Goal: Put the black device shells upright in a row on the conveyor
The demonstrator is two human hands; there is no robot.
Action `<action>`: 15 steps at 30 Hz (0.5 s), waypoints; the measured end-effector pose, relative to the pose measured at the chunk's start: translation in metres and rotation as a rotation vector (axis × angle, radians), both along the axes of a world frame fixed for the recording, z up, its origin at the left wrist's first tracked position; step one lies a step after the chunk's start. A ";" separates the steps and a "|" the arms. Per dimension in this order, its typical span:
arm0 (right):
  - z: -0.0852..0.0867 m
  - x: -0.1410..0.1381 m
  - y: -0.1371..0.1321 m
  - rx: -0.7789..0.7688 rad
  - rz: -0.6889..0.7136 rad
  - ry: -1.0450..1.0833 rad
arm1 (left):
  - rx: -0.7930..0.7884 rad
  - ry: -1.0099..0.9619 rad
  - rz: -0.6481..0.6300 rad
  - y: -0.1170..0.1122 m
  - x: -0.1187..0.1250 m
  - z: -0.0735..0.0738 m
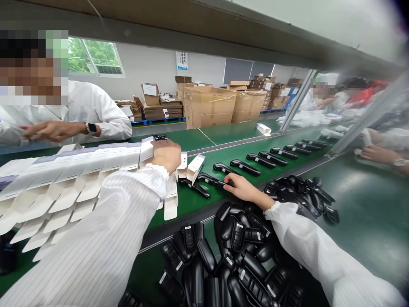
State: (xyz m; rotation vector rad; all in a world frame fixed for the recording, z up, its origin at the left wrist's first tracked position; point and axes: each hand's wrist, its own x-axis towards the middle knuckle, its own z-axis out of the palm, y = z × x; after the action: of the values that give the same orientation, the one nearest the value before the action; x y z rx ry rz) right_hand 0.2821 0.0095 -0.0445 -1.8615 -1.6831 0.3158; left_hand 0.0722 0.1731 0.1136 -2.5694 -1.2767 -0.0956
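My left hand [166,154] is closed at the right end of a long row of white folded cartons [79,164] lying on the green conveyor belt [223,147]. A small dark part shows at its fingertips. My right hand [241,187] rests on a black handheld device [211,181] on the belt, fingers curled on it. Another black device [194,187] lies beside it, and two open white cartons [191,167] stand just behind. Both of my arms wear white striped sleeves.
A line of black devices [271,157] runs along the belt to the right. A heap of the same devices [236,251] lies on the near bench. A person in white [79,115] works across the belt; others sit far right. Cardboard boxes [209,106] are stacked behind.
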 end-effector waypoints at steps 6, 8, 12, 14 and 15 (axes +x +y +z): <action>-0.023 0.003 0.016 -0.046 0.011 -0.233 | -0.061 0.005 -0.199 -0.023 0.010 -0.012; -0.024 0.002 0.022 -0.062 -0.027 -0.346 | -0.103 -0.007 -0.321 -0.044 0.009 -0.026; -0.022 -0.005 0.033 -0.090 -0.110 -0.399 | -0.240 0.009 -0.486 -0.100 0.008 -0.075; -0.020 -0.007 0.034 -0.097 -0.144 -0.418 | -0.303 0.024 -0.513 -0.122 0.011 -0.099; -0.018 -0.007 0.033 -0.099 -0.163 -0.426 | -0.323 0.027 -0.521 -0.129 0.014 -0.107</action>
State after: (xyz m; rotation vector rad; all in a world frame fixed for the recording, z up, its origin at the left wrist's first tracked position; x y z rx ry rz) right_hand 0.2749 0.0420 -0.0621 -2.2430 -1.7929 -0.0739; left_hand 0.0862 0.0438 0.0062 -3.1094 -0.6224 0.0493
